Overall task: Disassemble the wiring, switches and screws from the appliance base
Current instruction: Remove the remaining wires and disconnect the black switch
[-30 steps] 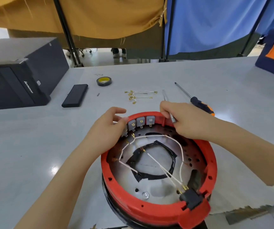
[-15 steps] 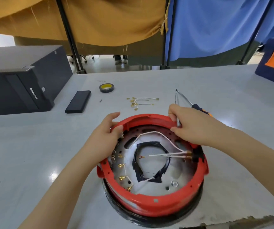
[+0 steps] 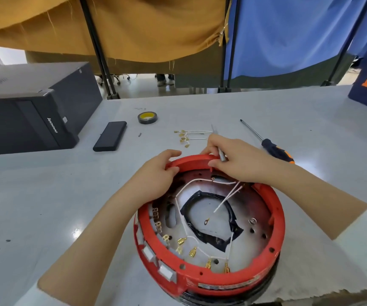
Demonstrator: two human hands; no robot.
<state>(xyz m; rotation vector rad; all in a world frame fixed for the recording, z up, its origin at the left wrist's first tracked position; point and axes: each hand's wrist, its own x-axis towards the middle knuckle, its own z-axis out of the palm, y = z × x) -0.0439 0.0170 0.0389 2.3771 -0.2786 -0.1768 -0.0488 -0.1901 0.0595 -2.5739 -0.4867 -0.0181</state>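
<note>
The round red appliance base (image 3: pixel 209 230) sits on the grey table (image 3: pixel 266 111) at the near centre, its open side up, and both hands meet at its far rim. The left hand (image 3: pixel 156 175) curls its fingers over the far-left part of the rim and grips it; the right hand (image 3: pixel 240 162) rests on the far rim just beside it, pinching a thin metal tool (image 3: pixel 219 146) whose tip points away toward the far side. Inside the base, white wires (image 3: pixel 187 230) loop around a black ring-shaped gasket (image 3: pixel 213 237), with brass terminals (image 3: pixel 181 241) lying loose near the left and near walls — a row of grey switches (image 3: pixel 149 253) is set into the near-left wall. Beyond the hands, a small bunch of removed wires (image 3: pixel 189 135) lies on the table. A black-and-orange screwdriver (image 3: pixel 268 142) lies to the right, a roll of tape (image 3: pixel 147 117) and a black slab (image 3: pixel 110 139) to the far left, beside a black computer case (image 3: pixel 34 107).
</note>
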